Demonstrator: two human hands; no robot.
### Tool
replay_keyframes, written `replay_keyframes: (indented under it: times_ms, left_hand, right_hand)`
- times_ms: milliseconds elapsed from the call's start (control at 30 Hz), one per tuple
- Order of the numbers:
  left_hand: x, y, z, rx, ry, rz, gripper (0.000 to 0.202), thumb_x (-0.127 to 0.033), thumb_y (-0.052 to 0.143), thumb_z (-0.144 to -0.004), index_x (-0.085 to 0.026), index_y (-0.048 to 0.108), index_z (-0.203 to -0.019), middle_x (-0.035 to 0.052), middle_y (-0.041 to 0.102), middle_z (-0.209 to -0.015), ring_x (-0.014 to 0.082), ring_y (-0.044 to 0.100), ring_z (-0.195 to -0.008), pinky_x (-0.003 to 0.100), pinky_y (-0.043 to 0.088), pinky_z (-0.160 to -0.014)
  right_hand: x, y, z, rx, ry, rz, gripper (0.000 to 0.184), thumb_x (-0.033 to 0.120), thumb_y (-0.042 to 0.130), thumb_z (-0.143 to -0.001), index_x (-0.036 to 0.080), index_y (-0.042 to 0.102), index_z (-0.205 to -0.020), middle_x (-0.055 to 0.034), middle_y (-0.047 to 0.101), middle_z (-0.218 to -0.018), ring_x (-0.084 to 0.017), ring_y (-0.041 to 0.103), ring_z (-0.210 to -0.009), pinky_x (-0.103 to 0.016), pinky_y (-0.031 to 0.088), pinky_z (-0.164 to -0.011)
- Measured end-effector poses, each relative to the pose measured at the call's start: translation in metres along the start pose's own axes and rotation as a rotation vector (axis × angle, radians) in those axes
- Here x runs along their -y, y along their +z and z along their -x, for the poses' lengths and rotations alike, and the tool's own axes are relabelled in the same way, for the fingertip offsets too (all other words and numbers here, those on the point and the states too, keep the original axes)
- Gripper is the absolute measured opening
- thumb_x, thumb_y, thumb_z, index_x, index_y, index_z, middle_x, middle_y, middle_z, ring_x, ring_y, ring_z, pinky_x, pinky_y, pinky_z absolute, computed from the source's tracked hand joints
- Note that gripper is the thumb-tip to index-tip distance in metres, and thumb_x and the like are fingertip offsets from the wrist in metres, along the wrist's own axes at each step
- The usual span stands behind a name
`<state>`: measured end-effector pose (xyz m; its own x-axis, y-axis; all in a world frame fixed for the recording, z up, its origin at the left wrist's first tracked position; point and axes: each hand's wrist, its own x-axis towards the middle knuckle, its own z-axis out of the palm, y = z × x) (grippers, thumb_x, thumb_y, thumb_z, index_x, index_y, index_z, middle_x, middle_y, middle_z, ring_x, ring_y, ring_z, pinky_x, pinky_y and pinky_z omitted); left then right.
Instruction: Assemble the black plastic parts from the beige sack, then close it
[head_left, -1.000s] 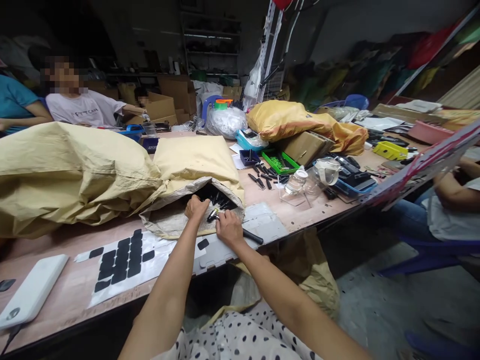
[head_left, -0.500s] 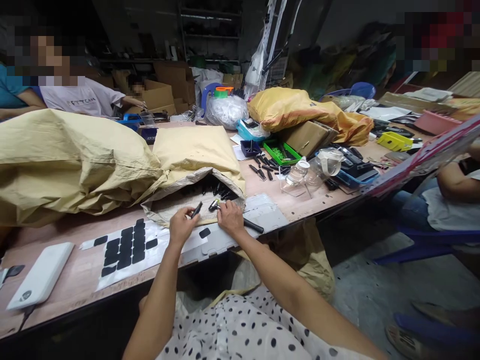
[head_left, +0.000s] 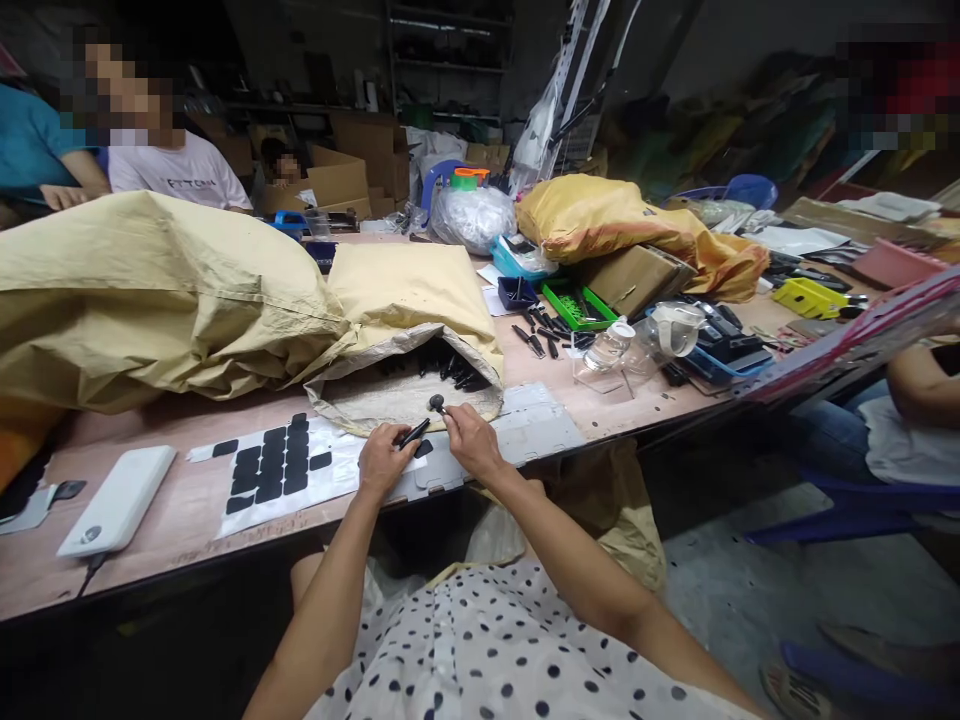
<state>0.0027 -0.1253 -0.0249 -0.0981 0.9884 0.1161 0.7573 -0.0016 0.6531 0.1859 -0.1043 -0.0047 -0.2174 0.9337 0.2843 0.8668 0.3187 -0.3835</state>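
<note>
Black part (head_left: 414, 433) | left hand (head_left: 381, 460) pinches it; best held steady | right hand (head_left: 472, 442) grips round-headed tool (head_left: 436, 402); its head should clear the left hand

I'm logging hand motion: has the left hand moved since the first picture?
Yes: judged against the open sack's mouth, the left hand has drawn back from it, toward the camera.
</note>
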Motion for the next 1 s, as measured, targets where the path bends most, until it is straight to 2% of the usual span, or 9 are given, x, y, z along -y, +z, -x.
replay_keyframes:
  times_ms: [267, 433, 567, 700, 833, 1000]
  left_hand:
    - [0.008, 0.007, 0.000, -0.059, 0.074, 0.032, 0.007, -0.028, 0.072, -0.080, -0.026, 0.072, -0.087, 0.0004, 0.068, -0.085, 0.0194, 0.062, -0.085, 0.030, 0.049, -0.079]
    - [0.013, 0.012, -0.002, -0.098, 0.088, 0.042, 0.007, -0.030, 0.072, -0.080, -0.026, 0.074, -0.087, 0.0009, 0.067, -0.083, 0.0195, 0.061, -0.084, 0.030, 0.049, -0.077]
    - [0.014, 0.012, -0.002, -0.090, 0.091, 0.045, 0.007, -0.029, 0.072, -0.079, -0.026, 0.074, -0.085, 0.0006, 0.065, -0.081, 0.0195, 0.061, -0.083, 0.030, 0.048, -0.075]
    - [0.014, 0.011, -0.002, -0.079, 0.113, 0.041, 0.004, -0.025, 0.069, -0.079, -0.025, 0.073, -0.082, 0.0005, 0.065, -0.079, 0.0192, 0.061, -0.081, 0.030, 0.048, -0.074]
    - [0.012, 0.011, 0.000, -0.110, 0.124, 0.054, 0.009, -0.024, 0.071, -0.076, -0.024, 0.073, -0.085, 0.0009, 0.068, -0.082, 0.0195, 0.063, -0.083, 0.031, 0.050, -0.079]
    - [0.010, 0.012, 0.000, -0.125, 0.130, 0.045, 0.014, -0.021, 0.072, -0.073, -0.024, 0.072, -0.086, 0.0011, 0.070, -0.083, 0.0201, 0.064, -0.084, 0.032, 0.052, -0.082]
  right_hand:
    - [0.014, 0.000, 0.015, -0.010, -0.153, -0.057, 0.030, 0.025, 0.044, -0.102, 0.021, 0.068, -0.118, -0.0071, 0.067, -0.096, -0.018, 0.063, -0.090, -0.025, 0.050, -0.078]
    - [0.013, 0.001, 0.017, 0.045, -0.148, -0.010, 0.025, 0.024, 0.047, -0.101, 0.022, 0.070, -0.112, -0.0067, 0.066, -0.095, -0.018, 0.063, -0.088, -0.024, 0.049, -0.074]
    - [0.019, -0.003, 0.019, 0.022, -0.193, -0.017, 0.028, 0.025, 0.045, -0.102, 0.022, 0.068, -0.118, -0.0066, 0.066, -0.098, -0.017, 0.063, -0.092, -0.024, 0.049, -0.078]
    - [0.023, -0.002, 0.021, 0.088, -0.248, -0.005, 0.024, 0.024, 0.049, -0.101, 0.023, 0.069, -0.113, -0.0054, 0.066, -0.096, -0.017, 0.062, -0.091, -0.023, 0.047, -0.076]
    - [0.017, 0.000, 0.014, 0.070, -0.188, 0.030, 0.025, 0.025, 0.047, -0.102, 0.024, 0.069, -0.114, -0.0048, 0.066, -0.095, -0.017, 0.061, -0.089, -0.024, 0.046, -0.075]
    - [-0.005, -0.002, -0.010, 0.019, -0.113, 0.127, 0.028, 0.024, 0.044, -0.102, 0.023, 0.070, -0.113, -0.0077, 0.065, -0.100, -0.020, 0.059, -0.093, -0.027, 0.044, -0.079]
